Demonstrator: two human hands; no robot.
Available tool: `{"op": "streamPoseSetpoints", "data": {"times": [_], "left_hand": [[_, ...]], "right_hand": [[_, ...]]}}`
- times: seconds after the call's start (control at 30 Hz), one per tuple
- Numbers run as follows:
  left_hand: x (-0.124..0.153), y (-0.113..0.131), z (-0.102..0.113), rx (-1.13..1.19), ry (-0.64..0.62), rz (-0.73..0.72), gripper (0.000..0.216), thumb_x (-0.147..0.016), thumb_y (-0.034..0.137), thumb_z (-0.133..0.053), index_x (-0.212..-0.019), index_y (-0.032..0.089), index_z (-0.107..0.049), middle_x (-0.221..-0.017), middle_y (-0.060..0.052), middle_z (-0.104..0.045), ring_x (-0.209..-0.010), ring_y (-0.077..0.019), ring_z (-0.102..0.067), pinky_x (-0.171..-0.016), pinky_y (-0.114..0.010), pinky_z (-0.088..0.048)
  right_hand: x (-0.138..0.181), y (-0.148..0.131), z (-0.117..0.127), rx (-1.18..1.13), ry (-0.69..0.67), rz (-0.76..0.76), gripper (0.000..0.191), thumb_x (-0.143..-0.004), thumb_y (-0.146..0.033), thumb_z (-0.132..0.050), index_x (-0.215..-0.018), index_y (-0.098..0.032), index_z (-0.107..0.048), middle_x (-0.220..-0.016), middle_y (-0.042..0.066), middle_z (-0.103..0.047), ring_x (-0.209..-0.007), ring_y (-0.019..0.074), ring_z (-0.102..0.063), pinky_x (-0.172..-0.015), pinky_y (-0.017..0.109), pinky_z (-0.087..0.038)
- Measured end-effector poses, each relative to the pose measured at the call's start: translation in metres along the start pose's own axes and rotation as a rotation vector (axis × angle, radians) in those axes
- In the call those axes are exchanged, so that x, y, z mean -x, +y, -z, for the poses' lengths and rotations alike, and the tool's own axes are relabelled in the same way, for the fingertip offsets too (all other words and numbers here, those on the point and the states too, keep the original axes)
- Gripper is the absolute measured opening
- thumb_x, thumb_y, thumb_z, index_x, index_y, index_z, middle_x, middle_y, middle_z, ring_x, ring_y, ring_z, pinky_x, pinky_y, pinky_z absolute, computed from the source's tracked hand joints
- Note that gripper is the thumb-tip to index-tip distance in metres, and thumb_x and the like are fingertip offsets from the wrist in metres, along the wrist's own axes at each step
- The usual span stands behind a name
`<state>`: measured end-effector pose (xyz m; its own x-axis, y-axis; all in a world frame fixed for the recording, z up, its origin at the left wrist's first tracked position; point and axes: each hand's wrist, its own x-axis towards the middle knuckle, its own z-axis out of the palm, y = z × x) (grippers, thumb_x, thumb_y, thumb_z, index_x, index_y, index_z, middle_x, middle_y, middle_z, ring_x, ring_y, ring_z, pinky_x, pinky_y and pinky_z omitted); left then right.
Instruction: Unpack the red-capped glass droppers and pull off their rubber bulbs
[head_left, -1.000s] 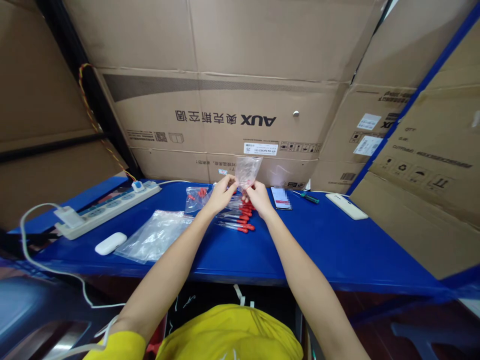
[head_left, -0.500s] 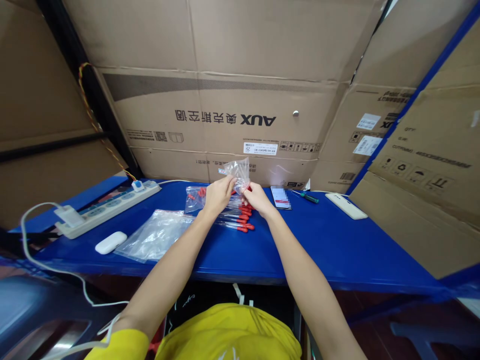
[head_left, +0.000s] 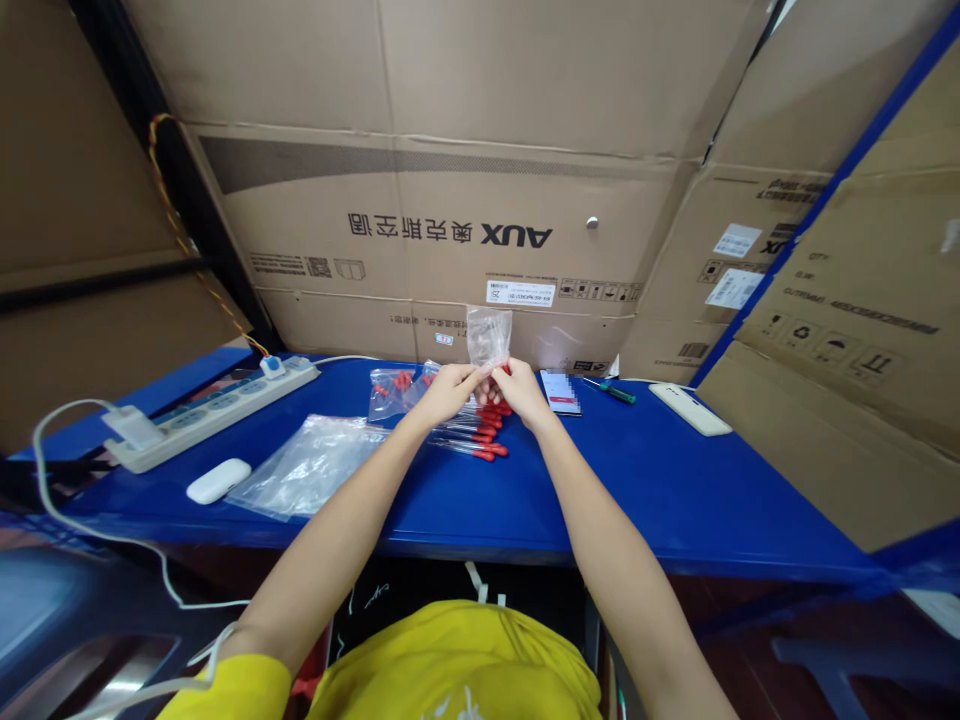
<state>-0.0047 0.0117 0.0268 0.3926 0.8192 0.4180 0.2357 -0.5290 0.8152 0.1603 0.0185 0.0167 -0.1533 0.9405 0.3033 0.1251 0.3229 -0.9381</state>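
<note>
Between my two hands a small clear plastic bag [head_left: 489,337] stands upright, pinched along its lower edge. My left hand [head_left: 454,388] grips it from the left with closed fingers. My right hand [head_left: 520,390] is closed on its right lower corner, where a bit of red shows at the fingertips. Under and in front of the hands lie several glass droppers [head_left: 480,437] with red rubber bulbs pointing right. Left of them are small filled bags [head_left: 391,392] with red bulbs inside. A larger clear zip bag [head_left: 307,465] lies flat nearer the front left.
On the blue table [head_left: 637,500] are a white earphone case [head_left: 219,481], a power strip [head_left: 217,412] with a plugged-in charger, a phone [head_left: 560,392], a green-handled screwdriver [head_left: 618,393] and a white power bank [head_left: 688,409]. Cardboard walls [head_left: 450,180] stand behind and at the sides.
The small bag has turned more upright and shifted slightly right. My left hand has moved right and down, closer to my right hand, uncovering more of the filled bags.
</note>
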Motion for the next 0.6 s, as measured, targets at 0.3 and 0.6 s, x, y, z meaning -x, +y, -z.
{"op": "streamPoseSetpoints", "data": {"times": [0.3, 0.6], "left_hand": [[0.000, -0.017, 0.012, -0.090, 0.285, 0.011, 0.037, -0.091, 0.055, -0.070, -0.104, 0.020, -0.075, -0.095, -0.004, -0.078, -0.083, -0.0211, -0.071, -0.080, -0.030, -0.052], [-0.010, -0.014, 0.006, 0.328, 0.737, 0.019, 0.031, -0.088, 0.046, -0.073, -0.090, 0.016, -0.076, -0.079, -0.004, -0.074, -0.071, -0.0176, -0.067, -0.065, -0.025, -0.053]], "right_hand": [[0.003, 0.000, 0.016, 0.552, -0.036, 0.134, 0.017, -0.087, -0.029, -0.060, -0.072, -0.021, -0.059, -0.067, 0.001, -0.067, -0.061, 0.0164, -0.058, -0.061, 0.026, -0.039], [0.010, -0.013, 0.011, 1.053, -0.031, 0.220, 0.024, -0.102, -0.045, -0.056, -0.101, -0.024, -0.069, -0.102, 0.008, -0.078, -0.092, 0.0262, -0.069, -0.073, 0.030, -0.039]]}}
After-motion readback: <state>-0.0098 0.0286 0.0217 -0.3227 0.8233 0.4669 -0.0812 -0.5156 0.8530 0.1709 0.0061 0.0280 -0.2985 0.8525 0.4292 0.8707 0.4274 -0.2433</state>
